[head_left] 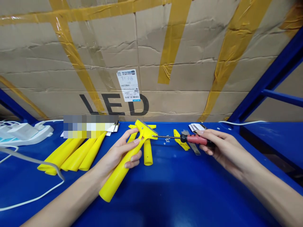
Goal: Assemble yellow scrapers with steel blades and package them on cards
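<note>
My left hand (126,149) is wrapped round the handle of a yellow scraper (118,176), which is tilted with its head up and to the right. In my right hand (220,143) is a screwdriver (195,139) with a red and black handle. Its shaft runs left, and the tip meets a screw at the right end of the scraper's head. Behind the held scraper, a second yellow scraper handle (148,154) lies on the blue surface. Several small screws or nuts (167,139) lie below the shaft. A loose yellow head piece (181,140) rests beside a flat metal blade (195,148).
Several yellow scrapers (71,154) lie in a row at the left, their far ends blurred out. A white power strip (30,135) and cables (35,199) are farther left. A large taped cardboard box (106,56) stands behind, between blue metal posts (267,75). Folded white pieces (196,127) lie by my right hand.
</note>
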`<state>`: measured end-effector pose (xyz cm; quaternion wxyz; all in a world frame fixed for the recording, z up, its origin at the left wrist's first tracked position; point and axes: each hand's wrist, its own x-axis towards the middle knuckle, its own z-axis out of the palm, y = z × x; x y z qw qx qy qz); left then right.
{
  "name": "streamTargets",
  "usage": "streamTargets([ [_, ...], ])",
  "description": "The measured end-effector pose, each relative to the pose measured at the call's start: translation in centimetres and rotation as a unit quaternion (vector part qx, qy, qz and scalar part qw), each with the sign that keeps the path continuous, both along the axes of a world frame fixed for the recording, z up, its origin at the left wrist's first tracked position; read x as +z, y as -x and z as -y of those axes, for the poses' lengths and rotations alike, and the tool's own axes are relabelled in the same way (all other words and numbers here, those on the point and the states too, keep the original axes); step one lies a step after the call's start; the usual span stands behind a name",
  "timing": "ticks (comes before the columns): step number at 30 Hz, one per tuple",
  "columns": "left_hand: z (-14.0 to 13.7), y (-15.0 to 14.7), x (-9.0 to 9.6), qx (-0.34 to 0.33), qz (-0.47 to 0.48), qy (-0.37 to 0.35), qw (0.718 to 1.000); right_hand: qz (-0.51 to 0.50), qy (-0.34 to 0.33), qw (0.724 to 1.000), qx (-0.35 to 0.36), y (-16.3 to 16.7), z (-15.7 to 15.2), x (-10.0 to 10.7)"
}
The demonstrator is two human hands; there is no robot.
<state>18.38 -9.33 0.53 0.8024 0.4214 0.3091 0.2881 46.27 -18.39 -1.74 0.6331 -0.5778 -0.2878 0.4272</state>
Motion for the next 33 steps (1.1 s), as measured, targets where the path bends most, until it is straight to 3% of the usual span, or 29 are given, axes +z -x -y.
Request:
streamTargets([
  [5, 0.0, 0.0, 0.0, 0.001, -0.009, 0.003, 1.000, -0.056, 0.050, 0.997, -0.014, 0.3, -0.2, -0.1],
  [8, 0.0, 0.0, 0.0, 0.004, -0.013, 0.003, 1.000, -0.032, 0.054, 0.998, -0.004, 0.3, -0.2, -0.2],
  [11, -0.1, 0.0, -0.4, 0.001, -0.026, -0.011, 1.000, 0.083, -0.001, 0.996, 0.022, 0.2, 0.1, 0.0],
  [15, -0.1, 0.0, -1.2, -0.003, -0.043, -0.053, 0.998, 0.310, -0.071, 0.948, 0.019, 0.6, 0.7, 0.5],
  [17, 0.2, -0.1, -1.6, 0.009, -0.046, -0.080, 0.996, 0.348, -0.077, 0.934, 0.014, 1.0, 0.9, 0.7],
  [21, 0.8, -0.4, -2.0, 0.047, -0.032, -0.116, 0.992, 0.220, -0.068, 0.973, 0.021, 1.1, 0.8, 0.8],
  [25, 1.1, -0.6, -1.7, 0.077, -0.029, -0.123, 0.989, 0.066, -0.077, 0.989, 0.112, 0.4, 0.7, 0.8],
  [27, 1.2, -0.7, -1.5, 0.085, -0.030, -0.121, 0.988, 0.103, -0.077, 0.985, 0.112, 0.3, 0.6, 0.5],
  [31, 1.3, -0.7, -1.3, 0.078, -0.036, -0.137, 0.987, 0.235, -0.038, 0.971, 0.032, 0.5, 0.3, -0.5],
  [33, 1.2, -0.6, -1.3, 0.077, -0.038, -0.151, 0.985, 0.229, -0.015, 0.973, 0.036, 0.4, 0.2, -0.8],
])
